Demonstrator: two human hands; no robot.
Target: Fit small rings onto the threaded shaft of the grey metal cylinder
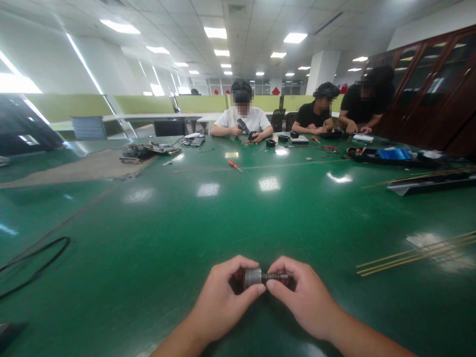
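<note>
A grey metal cylinder with a thin shaft (253,277) lies level between my hands, low over the near part of the green table (208,223). My left hand (222,295) is closed round the wide cylinder end, thumb below and fingers above. On the other end, a dark ribbed section, which looks like a spring or thread, runs along the shaft to a bare metal tip. My right hand (309,293) pinches this narrow part between thumb and fingers. Some of the part is hidden behind my fingertips.
Thin brass-coloured rods (412,255) lie to the right, and a black cable (44,260) curls at the left. An orange screwdriver (234,165) lies farther off. Across the table, a person in white (243,119) holds a power drill (243,126); two people in black work at the right.
</note>
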